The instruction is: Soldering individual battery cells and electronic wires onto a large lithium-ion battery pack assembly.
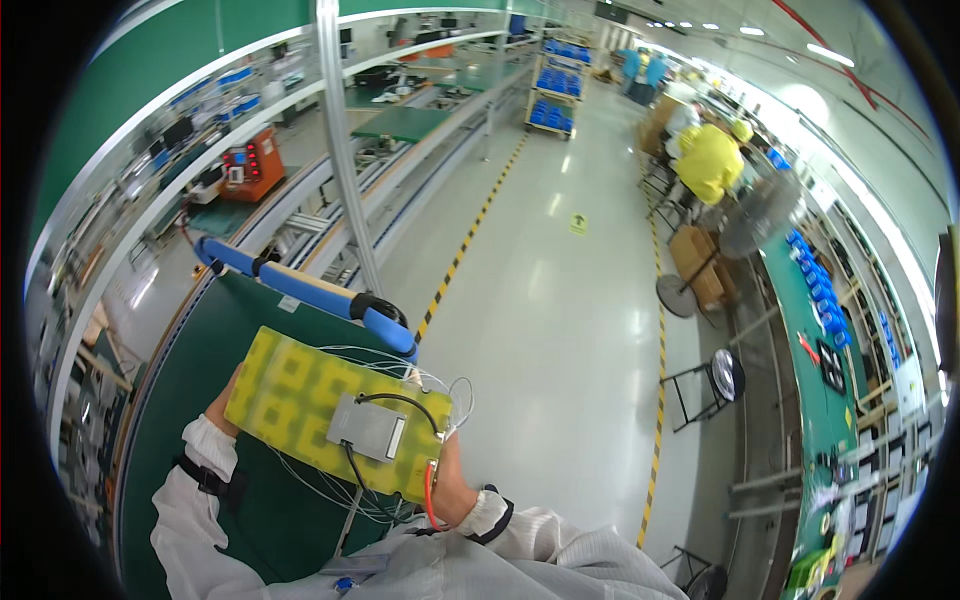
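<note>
I hold a flat, yellow-green battery pack [290, 395] between my two hands, tilted above a dark green work surface. A grey metal module [368, 428] sits on its upper face, with black cables leaving it. Thin white wires trail off the pack's far and near edges, and a red lead [431, 495] hangs at its right end. My left hand [224, 404] grips the left end, its fingers mostly hidden behind the pack. At the right end, beside the red lead, my right hand [455, 485] is closed on the lower corner; its fingertips are hidden too.
The green work surface [215, 340] has a blue padded bar [315, 294] along its far edge. A metal post [345, 150] and conveyor line stand left. Rightward are an aisle, a stool [712, 385], a fan [755, 220] and a long green bench [790, 330]. People work farther off.
</note>
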Motion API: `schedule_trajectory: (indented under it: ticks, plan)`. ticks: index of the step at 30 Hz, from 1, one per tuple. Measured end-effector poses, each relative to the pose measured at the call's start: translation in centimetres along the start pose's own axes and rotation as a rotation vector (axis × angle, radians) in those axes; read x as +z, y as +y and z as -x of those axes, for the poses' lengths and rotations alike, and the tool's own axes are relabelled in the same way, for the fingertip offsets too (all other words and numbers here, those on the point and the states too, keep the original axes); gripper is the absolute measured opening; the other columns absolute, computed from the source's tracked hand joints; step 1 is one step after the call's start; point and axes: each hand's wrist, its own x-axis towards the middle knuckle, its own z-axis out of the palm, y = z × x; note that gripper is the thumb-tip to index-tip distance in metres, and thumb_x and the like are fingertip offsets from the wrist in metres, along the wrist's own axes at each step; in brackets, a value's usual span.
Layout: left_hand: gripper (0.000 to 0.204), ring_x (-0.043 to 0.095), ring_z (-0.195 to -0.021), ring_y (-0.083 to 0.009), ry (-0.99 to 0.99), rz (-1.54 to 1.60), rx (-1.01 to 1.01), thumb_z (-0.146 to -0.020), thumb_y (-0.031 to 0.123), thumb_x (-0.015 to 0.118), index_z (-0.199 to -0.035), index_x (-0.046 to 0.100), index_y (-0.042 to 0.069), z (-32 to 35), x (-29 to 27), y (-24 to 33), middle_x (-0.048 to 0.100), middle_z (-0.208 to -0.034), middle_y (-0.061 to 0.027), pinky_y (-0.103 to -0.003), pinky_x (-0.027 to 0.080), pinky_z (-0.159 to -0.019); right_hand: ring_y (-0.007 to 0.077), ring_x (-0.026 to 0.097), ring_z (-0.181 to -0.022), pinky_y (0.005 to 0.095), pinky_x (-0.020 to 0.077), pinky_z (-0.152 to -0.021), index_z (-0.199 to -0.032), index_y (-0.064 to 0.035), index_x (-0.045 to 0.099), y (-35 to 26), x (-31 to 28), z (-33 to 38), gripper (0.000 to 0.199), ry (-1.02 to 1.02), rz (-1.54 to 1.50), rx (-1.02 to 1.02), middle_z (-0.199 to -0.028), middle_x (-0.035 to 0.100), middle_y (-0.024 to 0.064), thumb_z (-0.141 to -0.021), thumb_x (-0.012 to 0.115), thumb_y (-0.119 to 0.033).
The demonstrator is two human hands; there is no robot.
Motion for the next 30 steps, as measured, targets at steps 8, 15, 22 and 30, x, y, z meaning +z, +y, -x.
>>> schedule_trajectory:
  ticks: [8,15,22,30]
  plan:
    - [0.034,0.058,-0.111,-0.0152,-0.13,0.377,-0.15,-0.097,0.009,0.057,-0.13,0.053,0.004,-3.0,-0.4,-0.6,0.062,-0.119,-0.0065,-0.027,0.048,-0.094,0.0204,0.069,-0.082,0.0353,0.0583,-0.062,-0.112,-0.0145,0.059,-0.1,1.7,-0.1,0.057,0.18,-0.021,0.019,-0.101,0.068,0.0055,-0.097,0.036,-0.065]
    - [0.036,0.058,-0.11,-0.0184,0.03,-0.08,0.017,-0.096,0.011,0.059,-0.13,0.053,0.001,-1.6,-1.5,-6.5,0.063,-0.122,-0.0092,-0.029,0.047,-0.094,0.0167,0.067,-0.08,0.0334,0.0555,-0.057,-0.102,-0.017,0.06,0.3,1.9,-0.1,0.054,0.278,0.068,0.067,-0.095,0.068,0.0036,-0.096,0.037,-0.066]
    - [0.038,0.058,-0.114,-0.017,-0.001,-0.021,-0.072,-0.098,0.013,0.058,-0.132,0.05,-0.004,-0.9,-0.2,3.1,0.062,-0.126,-0.0105,-0.03,0.046,-0.097,0.0262,0.056,-0.117,0.0409,0.0441,-0.103,-0.141,-0.0106,0.044,-1.6,-1.7,2.3,0.051,0.149,0.36,0.089,-0.137,0.053,0.0082,-0.103,0.033,-0.044]
    - [0.063,0.054,-0.123,-0.0196,0.241,0.915,-0.374,-0.102,0.053,0.038,-0.139,0.049,0.004,3.7,0.8,-0.8,0.058,-0.133,-0.0075,-0.035,0.039,-0.106,0.0356,0.018,-0.149,0.0425,0.0197,-0.118,-0.156,-0.0019,0.012,-1.3,-8.7,3.3,0.091,-0.327,1.377,-0.638,-0.162,0.014,0.0191,-0.088,0.069,-0.023]
